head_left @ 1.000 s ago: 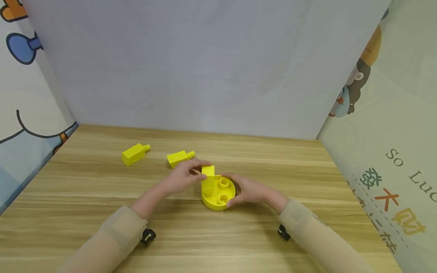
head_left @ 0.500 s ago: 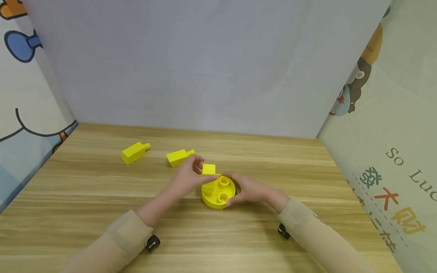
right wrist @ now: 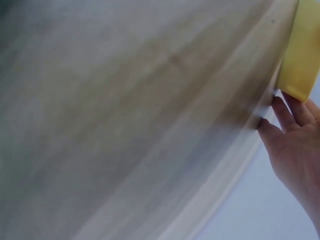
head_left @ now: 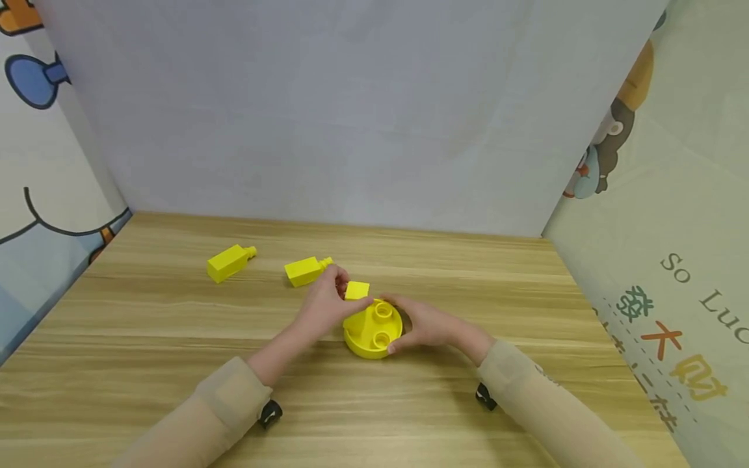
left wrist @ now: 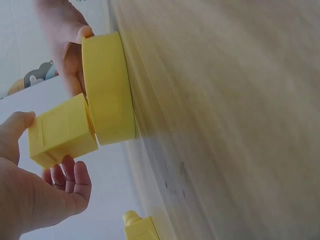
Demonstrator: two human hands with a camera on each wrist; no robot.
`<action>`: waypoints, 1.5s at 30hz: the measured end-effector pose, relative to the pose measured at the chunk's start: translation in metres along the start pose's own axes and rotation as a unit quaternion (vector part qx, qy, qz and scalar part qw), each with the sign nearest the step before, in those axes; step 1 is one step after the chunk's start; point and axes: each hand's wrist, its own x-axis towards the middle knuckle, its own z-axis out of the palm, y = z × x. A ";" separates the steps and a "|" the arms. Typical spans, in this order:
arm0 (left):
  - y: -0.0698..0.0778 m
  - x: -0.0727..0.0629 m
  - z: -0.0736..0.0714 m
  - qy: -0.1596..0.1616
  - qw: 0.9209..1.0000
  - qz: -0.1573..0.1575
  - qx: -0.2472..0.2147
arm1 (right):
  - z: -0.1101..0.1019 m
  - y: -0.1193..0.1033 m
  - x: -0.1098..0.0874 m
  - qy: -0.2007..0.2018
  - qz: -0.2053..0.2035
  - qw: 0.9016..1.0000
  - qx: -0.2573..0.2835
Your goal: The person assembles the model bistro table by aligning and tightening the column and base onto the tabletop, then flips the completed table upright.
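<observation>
A round yellow base [head_left: 367, 352] with raised sockets inside lies on the wooden table. On its left part stands a yellow rectangular block [head_left: 357, 290]. My left hand [head_left: 324, 304] pinches this block near its top, thumb on one side and fingers on the other. In the left wrist view the block [left wrist: 62, 131] leans slightly, with a narrow gap beside the base's rim [left wrist: 107, 90]. My right hand [head_left: 430, 324] holds the base by its right side, thumb at the front and fingers behind. The block's lower end is hidden.
Two more yellow blocks with threaded necks lie on their sides: one at the far left [head_left: 228, 263], one just behind the left hand [head_left: 304, 272]. A pale cloth backdrop [head_left: 339, 130] rises behind the wooden table [head_left: 146, 344]; printed panels stand at both sides.
My left fingers loosened from the block, the thumb moved across its front, and the fingers came back onto it. The block has turned slightly. The right hand and base stayed almost still.
</observation>
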 end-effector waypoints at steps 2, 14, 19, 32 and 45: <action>-0.001 0.001 -0.001 -0.010 1.000 0.006 0.002 | 0.000 0.000 0.000 0.001 0.001 1.000 -0.002; -0.014 0.004 -0.013 -0.110 0.988 0.111 -0.011 | 0.001 -0.001 0.001 0.004 -0.010 1.000 0.000; -0.020 0.006 -0.019 -0.173 0.970 0.168 0.004 | 0.001 -0.002 0.000 0.001 0.001 1.000 -0.015; -0.008 -0.004 -0.008 -0.093 0.990 0.106 0.021 | 0.002 0.000 0.000 0.003 0.007 1.000 -0.017; -0.001 -0.009 0.009 -0.013 0.997 0.068 0.047 | 0.000 -0.002 -0.001 0.000 0.000 1.000 -0.011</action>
